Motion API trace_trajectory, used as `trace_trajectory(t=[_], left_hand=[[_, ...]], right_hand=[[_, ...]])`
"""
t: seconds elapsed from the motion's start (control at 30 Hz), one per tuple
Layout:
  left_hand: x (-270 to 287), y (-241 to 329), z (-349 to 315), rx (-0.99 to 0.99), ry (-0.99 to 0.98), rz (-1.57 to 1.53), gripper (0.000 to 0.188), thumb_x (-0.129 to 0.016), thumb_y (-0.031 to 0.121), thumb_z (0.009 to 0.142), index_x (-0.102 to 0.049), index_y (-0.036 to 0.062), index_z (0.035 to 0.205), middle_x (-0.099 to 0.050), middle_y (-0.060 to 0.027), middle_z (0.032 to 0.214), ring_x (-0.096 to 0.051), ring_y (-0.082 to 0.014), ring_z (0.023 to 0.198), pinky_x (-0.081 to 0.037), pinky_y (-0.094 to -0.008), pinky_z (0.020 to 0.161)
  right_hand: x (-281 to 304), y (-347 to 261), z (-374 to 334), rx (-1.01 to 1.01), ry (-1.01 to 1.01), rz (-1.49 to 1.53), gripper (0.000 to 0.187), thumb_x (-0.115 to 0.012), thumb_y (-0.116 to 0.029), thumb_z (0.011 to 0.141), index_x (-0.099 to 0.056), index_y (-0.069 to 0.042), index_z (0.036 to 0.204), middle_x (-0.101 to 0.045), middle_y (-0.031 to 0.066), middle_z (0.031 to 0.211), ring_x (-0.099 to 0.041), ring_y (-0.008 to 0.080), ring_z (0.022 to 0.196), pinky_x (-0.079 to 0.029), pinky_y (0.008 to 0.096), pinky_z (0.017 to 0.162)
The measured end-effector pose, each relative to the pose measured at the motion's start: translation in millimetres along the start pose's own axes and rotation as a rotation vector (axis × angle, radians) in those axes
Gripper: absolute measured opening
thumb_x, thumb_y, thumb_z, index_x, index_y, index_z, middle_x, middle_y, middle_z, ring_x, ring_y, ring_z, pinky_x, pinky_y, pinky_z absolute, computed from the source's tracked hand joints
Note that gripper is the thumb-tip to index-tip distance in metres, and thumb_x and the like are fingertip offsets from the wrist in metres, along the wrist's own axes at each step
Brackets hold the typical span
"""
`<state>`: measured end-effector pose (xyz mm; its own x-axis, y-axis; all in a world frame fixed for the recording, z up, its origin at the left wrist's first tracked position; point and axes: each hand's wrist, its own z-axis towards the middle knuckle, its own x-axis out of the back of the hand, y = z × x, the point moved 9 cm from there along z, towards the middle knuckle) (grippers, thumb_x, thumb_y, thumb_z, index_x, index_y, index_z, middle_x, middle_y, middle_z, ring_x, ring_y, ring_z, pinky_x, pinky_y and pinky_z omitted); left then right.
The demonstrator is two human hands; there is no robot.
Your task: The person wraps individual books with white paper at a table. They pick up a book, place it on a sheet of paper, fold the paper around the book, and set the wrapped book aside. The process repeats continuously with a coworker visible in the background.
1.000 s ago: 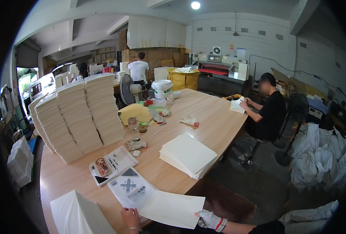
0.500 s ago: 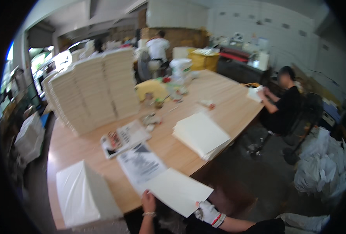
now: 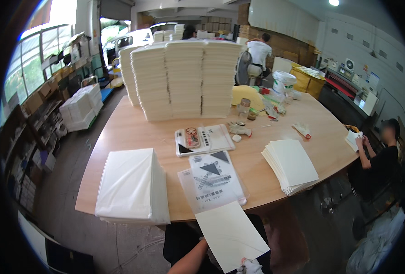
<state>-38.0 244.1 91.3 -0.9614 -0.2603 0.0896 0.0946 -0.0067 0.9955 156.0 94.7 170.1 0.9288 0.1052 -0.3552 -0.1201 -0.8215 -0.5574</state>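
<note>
A cream sheet of paper (image 3: 232,237) is over my lap at the table's near edge, its far end overlapping a printed clear plastic bag (image 3: 214,185). My right hand (image 3: 251,266), in a white glove with bare thumb tip, pinches the sheet's near edge. My left hand (image 3: 204,245) reaches under the sheet's left side; its fingers are hidden behind the paper. Past the bags lies a packed pad (image 3: 204,139) in clear wrap with a patterned phone-like object (image 3: 192,137) on it. To the right sits a fanned pile of cream sheets (image 3: 293,164).
A plastic-wrapped paper block (image 3: 127,182) stands at the table's left front, tall paper stacks (image 3: 184,82) behind it. Gloves (image 3: 302,130), a glass jar (image 3: 244,106) and a white bucket (image 3: 284,81) are farther back. A co-worker (image 3: 380,150) sits at the right edge, handling something white.
My view has swung right and lowered toward the table. The sheet has turned and come nearer to me; my left hand has slid from its corner to beneath it.
</note>
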Motion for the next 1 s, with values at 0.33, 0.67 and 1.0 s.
trace_trajectory(t=[0.33,0.67,1.0], left_hand=[[-19.4,-22.8,-35.2,-0.011,0.037,0.008,0.037,-0.054,0.023,0.082,-0.046,-0.0027,0.108,-0.057,-0.0110,0.094,-0.055,-0.0224,0.087,-0.045,-0.0330,0.077],[-10.3,-19.5,-35.5,0.300,0.035,-0.383,0.034,-0.060,0.024,0.078,-0.050,0.0057,0.104,-0.057,-0.0072,0.093,-0.055,-0.0150,0.080,-0.045,-0.0267,0.067],[31.2,-22.9,-51.7,0.491,0.139,-0.614,0.034,-0.045,0.030,0.085,-0.058,-0.0006,0.094,-0.059,-0.0042,0.085,-0.054,-0.0119,0.076,-0.042,-0.0245,0.069]], right_hand=[[-27.1,-28.5,15.3,0.177,0.005,0.040,0.009,-0.045,-0.020,0.087,-0.045,-0.011,0.091,-0.046,0.0024,0.068,-0.049,0.0140,0.057,-0.042,0.0273,0.048],[-68.8,-119.0,150.5,0.272,-0.432,0.295,0.025,-0.041,-0.018,0.087,-0.041,-0.001,0.105,-0.054,0.0188,0.094,-0.058,0.0327,0.082,-0.050,0.0447,0.070],[-142.1,-145.9,79.7,1.179,0.066,-1.410,0.012,-0.059,-0.016,0.065,-0.054,-0.006,0.071,-0.051,0.0123,0.078,-0.052,0.0321,0.074,-0.044,0.0410,0.063]])
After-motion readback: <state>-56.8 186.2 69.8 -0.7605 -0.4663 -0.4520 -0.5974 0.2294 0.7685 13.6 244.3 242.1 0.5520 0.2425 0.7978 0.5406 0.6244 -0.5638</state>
